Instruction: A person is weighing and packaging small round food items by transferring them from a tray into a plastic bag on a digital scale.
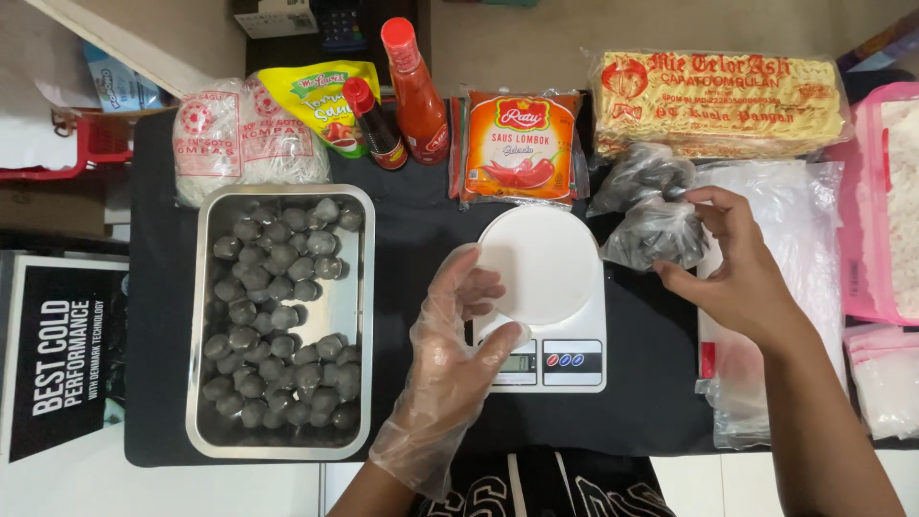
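Observation:
My left hand (458,335), in a loose clear plastic glove, rests open at the left edge of a white kitchen scale (542,287), fingers touching its round platform. My right hand (737,263), bare, pinches the knotted top of a small clear bag of dark grey meatballs (656,235) lying just right of the scale. A second filled bag (639,175) sits behind it. A steel tray (356,306) full of grey meatballs lies at the left on the black mat.
Along the back stand two bags of white noodles (239,139), a yellow seasoning packet (321,101), two sauce bottles (412,91), an orange chilli sauce pouch (522,144) and a yellow noodle pack (718,101). Clear empty bags (795,287) lie right, beside a pink tub (862,239).

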